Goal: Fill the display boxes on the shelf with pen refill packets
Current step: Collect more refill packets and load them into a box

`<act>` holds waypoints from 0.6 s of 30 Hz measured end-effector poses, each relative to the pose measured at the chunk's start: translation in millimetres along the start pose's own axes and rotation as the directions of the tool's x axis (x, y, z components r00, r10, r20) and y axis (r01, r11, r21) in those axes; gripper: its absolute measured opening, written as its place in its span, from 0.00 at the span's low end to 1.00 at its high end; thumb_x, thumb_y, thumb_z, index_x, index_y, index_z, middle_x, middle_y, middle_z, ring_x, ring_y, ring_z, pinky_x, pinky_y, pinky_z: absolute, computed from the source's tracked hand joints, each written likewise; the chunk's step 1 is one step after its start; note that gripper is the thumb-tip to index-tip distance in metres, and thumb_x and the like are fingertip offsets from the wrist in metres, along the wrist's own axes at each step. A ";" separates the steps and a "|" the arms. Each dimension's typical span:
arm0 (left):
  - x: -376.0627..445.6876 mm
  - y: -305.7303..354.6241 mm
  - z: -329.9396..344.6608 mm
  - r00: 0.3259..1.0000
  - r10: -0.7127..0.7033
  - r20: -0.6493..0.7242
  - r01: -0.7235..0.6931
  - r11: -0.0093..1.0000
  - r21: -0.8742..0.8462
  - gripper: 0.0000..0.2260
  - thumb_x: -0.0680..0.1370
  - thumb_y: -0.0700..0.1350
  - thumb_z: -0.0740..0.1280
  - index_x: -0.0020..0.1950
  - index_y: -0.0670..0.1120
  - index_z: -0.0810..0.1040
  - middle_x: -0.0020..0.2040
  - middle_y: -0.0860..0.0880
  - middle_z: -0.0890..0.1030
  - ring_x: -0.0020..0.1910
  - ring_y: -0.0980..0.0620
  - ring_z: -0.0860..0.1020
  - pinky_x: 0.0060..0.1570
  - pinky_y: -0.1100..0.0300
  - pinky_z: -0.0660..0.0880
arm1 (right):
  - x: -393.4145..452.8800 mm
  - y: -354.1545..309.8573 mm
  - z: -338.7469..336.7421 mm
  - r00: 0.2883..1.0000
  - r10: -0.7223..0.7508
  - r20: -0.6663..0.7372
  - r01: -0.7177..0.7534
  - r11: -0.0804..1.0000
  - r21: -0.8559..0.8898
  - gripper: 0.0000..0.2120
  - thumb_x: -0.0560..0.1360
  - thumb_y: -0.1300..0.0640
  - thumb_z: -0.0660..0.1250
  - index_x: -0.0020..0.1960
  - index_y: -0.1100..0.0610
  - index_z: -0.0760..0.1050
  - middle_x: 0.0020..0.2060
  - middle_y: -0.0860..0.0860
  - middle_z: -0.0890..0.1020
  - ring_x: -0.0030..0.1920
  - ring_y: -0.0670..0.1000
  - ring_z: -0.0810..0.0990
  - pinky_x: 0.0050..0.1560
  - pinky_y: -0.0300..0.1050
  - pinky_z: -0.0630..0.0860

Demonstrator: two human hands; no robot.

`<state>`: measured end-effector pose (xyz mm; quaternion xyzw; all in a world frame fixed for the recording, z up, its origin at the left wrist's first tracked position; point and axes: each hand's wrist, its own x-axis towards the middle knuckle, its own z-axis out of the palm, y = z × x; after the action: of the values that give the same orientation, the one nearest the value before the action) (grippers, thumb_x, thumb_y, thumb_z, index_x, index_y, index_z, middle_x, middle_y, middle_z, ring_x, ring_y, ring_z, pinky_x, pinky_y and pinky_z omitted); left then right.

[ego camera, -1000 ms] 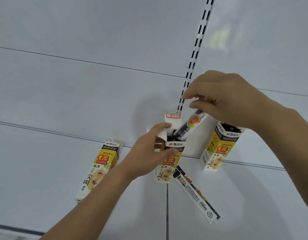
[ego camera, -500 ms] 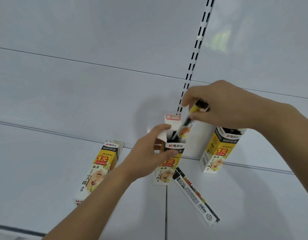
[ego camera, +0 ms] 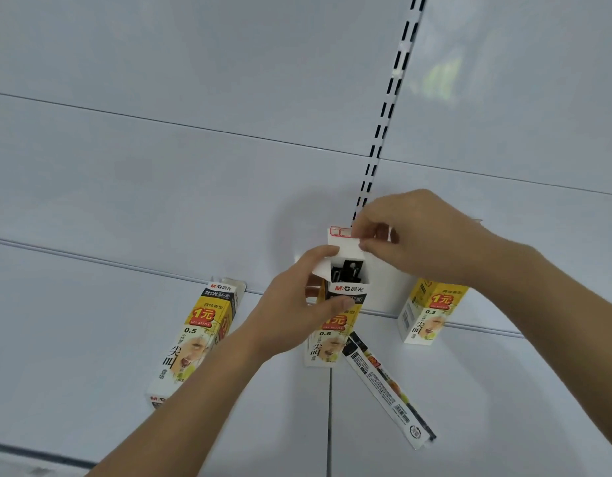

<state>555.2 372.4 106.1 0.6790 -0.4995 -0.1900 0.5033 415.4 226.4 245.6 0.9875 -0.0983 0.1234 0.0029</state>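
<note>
At centre frame, on the white shelf (ego camera: 91, 339), the middle display box (ego camera: 335, 325) is standing upright, its yellow, black and white front showing a red price badge and its open top showing the dark ends of refill packets (ego camera: 346, 270) packed inside. Half a second ago the right hand was lowering a packet slantwise into that opening; now that packet is sitting down among the others, and the fingers are instead pinching the box's raised white flap (ego camera: 342, 241) at its upper edge. The left hand (ego camera: 297, 304) is gripping the box around its upper part, thumb across the front and fingers behind, just as before. The right hand (ego camera: 418, 235) is hovering directly above and slightly right of the opening, so both hands are closing in on the same box. A loose refill packet (ego camera: 387, 387) is lying diagonally toward lower right, touching the box's base. Another box (ego camera: 194, 339) is leaning at left centre, and a third (ego camera: 425, 315) is standing at right, partly under the right wrist.
</note>
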 end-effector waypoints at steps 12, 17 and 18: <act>5.3 -1.9 5.1 1.000 0.003 -0.008 -0.003 1.000 -0.017 0.29 0.78 0.53 0.77 0.75 0.64 0.67 0.60 0.63 0.83 0.59 0.62 0.81 0.58 0.62 0.79 | -57.6 19.6 59.7 0.866 0.307 -0.394 -0.245 0.949 0.200 0.09 0.80 0.61 0.68 0.57 0.52 0.84 0.47 0.43 0.85 0.41 0.44 0.79 0.47 0.40 0.75; 6.3 -6.8 3.7 0.999 -0.029 -0.021 0.028 0.998 -0.062 0.29 0.78 0.51 0.77 0.74 0.66 0.68 0.61 0.61 0.83 0.61 0.58 0.82 0.63 0.51 0.81 | -96.4 17.1 139.4 0.866 0.488 0.109 -0.499 0.860 0.105 0.11 0.81 0.45 0.66 0.59 0.48 0.81 0.46 0.42 0.83 0.46 0.46 0.80 0.47 0.41 0.72; 6.4 -6.9 3.6 0.999 -0.034 -0.021 0.033 0.997 -0.067 0.29 0.77 0.51 0.77 0.73 0.66 0.69 0.61 0.61 0.83 0.60 0.58 0.82 0.63 0.50 0.81 | -101.1 13.7 152.4 0.841 0.497 0.214 -0.520 0.851 0.068 0.15 0.80 0.39 0.66 0.58 0.47 0.80 0.46 0.42 0.82 0.46 0.46 0.79 0.47 0.42 0.74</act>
<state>558.5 365.0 100.1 0.6723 -0.4758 -0.2073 0.5279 353.8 228.0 73.0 0.9312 -0.3490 0.0318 -0.1003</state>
